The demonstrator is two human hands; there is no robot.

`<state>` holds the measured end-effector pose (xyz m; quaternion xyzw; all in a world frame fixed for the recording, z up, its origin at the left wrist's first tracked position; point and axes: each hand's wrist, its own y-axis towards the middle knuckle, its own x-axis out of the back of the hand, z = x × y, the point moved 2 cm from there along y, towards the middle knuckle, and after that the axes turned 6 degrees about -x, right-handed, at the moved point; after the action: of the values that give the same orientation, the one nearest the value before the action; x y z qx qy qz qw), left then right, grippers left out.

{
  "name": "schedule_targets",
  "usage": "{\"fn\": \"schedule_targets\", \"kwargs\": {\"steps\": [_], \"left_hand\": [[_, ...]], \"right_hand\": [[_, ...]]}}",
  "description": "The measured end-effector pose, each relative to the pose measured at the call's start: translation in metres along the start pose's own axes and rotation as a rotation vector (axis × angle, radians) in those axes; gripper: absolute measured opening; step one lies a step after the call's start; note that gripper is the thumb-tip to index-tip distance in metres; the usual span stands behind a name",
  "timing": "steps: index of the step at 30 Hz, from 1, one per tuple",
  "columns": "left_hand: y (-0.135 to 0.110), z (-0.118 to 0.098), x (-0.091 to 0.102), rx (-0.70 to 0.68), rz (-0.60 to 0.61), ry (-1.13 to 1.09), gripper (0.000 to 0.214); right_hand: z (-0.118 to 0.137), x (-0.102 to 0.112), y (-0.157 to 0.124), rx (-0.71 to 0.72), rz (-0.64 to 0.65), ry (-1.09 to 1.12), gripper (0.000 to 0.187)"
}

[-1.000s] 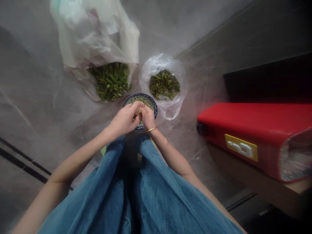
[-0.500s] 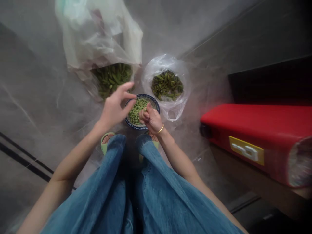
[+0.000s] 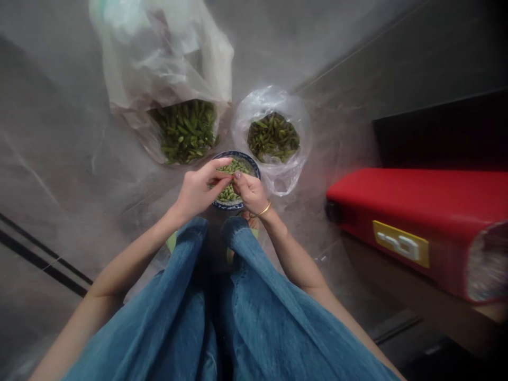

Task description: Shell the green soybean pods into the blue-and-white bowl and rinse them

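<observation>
A blue-rimmed bowl (image 3: 251,163) of shelled green beans sits on the grey floor in front of my knees. My left hand (image 3: 197,189) and my right hand (image 3: 250,191) meet just over it, fingers pinched together on a small green bean pod (image 3: 224,182). A gold bangle circles my right wrist. Behind the bowl to the left, a large white plastic bag (image 3: 159,69) lies open with a heap of green pods (image 3: 186,131). A smaller clear bag (image 3: 273,106) of pods (image 3: 273,137) stands behind the bowl to the right.
My legs in blue jeans (image 3: 222,312) fill the lower middle, with green sandals (image 3: 171,241) at my feet. A red box with a yellow label (image 3: 400,244) lies on a low wooden ledge at the right. Dark lines cross the floor at the left.
My left hand had reached toward the large bag of pods, then came back to meet my right hand over the bowl. My right hand stayed over the bowl.
</observation>
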<state>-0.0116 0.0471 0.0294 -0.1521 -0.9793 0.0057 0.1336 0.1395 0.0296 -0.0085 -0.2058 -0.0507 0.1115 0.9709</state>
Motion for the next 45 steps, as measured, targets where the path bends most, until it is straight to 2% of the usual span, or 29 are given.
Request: {"fn": "schedule_targets", "kwargs": {"steps": [5, 8, 10, 14, 17, 21, 25, 27, 29, 31, 33, 36, 38, 41, 45], "left_hand": [[-0.001, 0.0, -0.003, -0.018, -0.017, -0.02, 0.031], [-0.001, 0.007, -0.008, 0.058, -0.038, -0.081, 0.031], [-0.001, 0.014, -0.014, 0.189, -0.066, -0.215, 0.031], [-0.002, 0.027, -0.023, 0.553, -0.1, -0.618, 0.028], [-0.004, 0.031, -0.024, 0.708, -0.135, -0.821, 0.026], [-0.005, 0.039, -0.023, 0.69, -0.164, -0.833, 0.027], [-0.007, 0.052, -0.031, 0.579, -0.127, -0.632, 0.03], [-0.008, 0.056, -0.035, 0.513, -0.064, -0.541, 0.032], [-0.01, 0.056, -0.037, 0.465, 0.011, -0.467, 0.034], [-0.013, 0.054, -0.034, 0.441, 0.07, -0.389, 0.034], [-0.016, 0.053, -0.029, 0.436, 0.103, -0.319, 0.032], [-0.019, 0.052, -0.026, 0.42, 0.147, -0.264, 0.03], [-0.02, 0.052, -0.027, 0.402, 0.179, -0.241, 0.029], [-0.018, 0.05, -0.031, 0.369, 0.195, -0.204, 0.027], [-0.016, 0.044, -0.032, 0.319, 0.184, -0.157, 0.026]], "right_hand": [[-0.005, 0.0, -0.002, 0.046, -0.033, -0.037, 0.053], [-0.009, -0.002, -0.001, 0.035, -0.076, -0.061, 0.054], [-0.011, -0.003, 0.001, 0.008, -0.118, -0.092, 0.056], [-0.016, 0.0, 0.002, -0.027, -0.187, -0.12, 0.058], [-0.017, 0.008, 0.002, -0.036, -0.218, -0.117, 0.059], [-0.003, 0.013, 0.016, 0.046, -0.196, -0.209, 0.054], [0.021, -0.012, 0.064, 0.217, -0.099, -0.31, 0.038], [0.024, -0.027, 0.092, 0.265, -0.023, -0.339, 0.043], [0.019, -0.029, 0.11, 0.277, 0.003, -0.38, 0.055], [0.005, -0.011, 0.112, 0.275, -0.085, -0.44, 0.048], [-0.013, 0.026, 0.102, 0.194, -0.282, -0.525, 0.033], [-0.043, 0.09, 0.076, -0.059, -0.534, -0.685, 0.025], [-0.06, 0.122, 0.061, -0.25, -0.627, -0.771, 0.022], [-0.077, 0.142, 0.048, -0.378, -0.628, -0.801, 0.018], [-0.088, 0.14, 0.045, -0.359, -0.56, -0.751, 0.019]]}}
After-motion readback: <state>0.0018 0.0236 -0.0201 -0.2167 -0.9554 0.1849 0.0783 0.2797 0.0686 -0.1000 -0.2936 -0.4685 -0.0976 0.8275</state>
